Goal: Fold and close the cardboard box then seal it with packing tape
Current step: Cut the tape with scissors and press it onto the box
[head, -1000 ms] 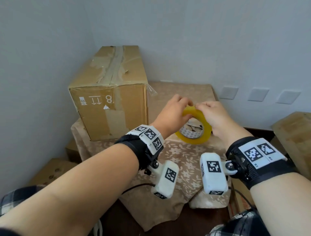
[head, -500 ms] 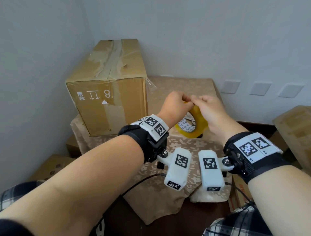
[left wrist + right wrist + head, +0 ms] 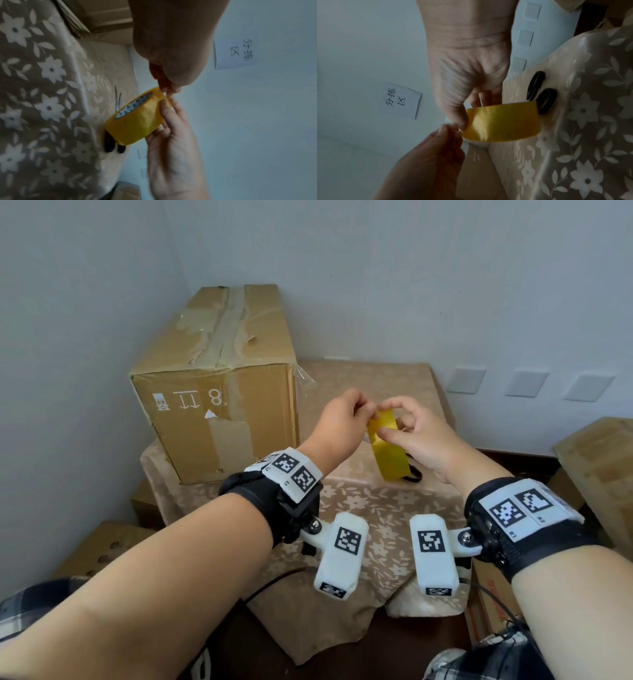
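The closed cardboard box [image 3: 219, 392], with old tape along its top seam, stands at the back left of the cloth-covered table [image 3: 359, 508]. To its right, both hands hold a yellow packing tape roll [image 3: 388, 446] edge-on above the table. My right hand [image 3: 394, 421] grips the roll [image 3: 501, 121], thumb on its outer face and fingers through the core. My left hand [image 3: 368, 414] pinches the roll's top edge [image 3: 163, 90] with its fingertips [image 3: 448, 128]. Whether a tape end is lifted cannot be told.
Scissors with black handles [image 3: 541, 93] lie on the cloth just behind the roll, also low in the left wrist view [image 3: 113, 144]. Walls close in at the left and back. More cartons [image 3: 596, 467] sit to the right and lower left [image 3: 99, 549].
The roll has turned from showing its open core to edge-on. Both hands rose slightly and closed together at its top edge.
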Tool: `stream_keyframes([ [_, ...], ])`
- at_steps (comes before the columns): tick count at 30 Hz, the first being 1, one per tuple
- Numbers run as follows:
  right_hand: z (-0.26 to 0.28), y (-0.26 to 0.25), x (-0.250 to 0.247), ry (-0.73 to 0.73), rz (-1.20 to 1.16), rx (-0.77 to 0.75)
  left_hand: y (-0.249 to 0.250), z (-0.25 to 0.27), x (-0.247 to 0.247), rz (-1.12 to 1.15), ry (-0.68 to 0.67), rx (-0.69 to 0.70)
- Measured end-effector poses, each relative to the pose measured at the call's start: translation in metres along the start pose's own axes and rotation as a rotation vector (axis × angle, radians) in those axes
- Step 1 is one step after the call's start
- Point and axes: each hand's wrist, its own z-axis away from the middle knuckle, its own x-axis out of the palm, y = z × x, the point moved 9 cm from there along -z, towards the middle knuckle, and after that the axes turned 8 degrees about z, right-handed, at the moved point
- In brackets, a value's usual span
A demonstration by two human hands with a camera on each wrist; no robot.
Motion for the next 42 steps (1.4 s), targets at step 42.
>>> stream_keyframes([
  [42, -0.054, 0.077, -0.041, 0.249, 0.018, 0.166, -0.030, -0.062, 0.037, 0.128, 0.191, 0.017],
])
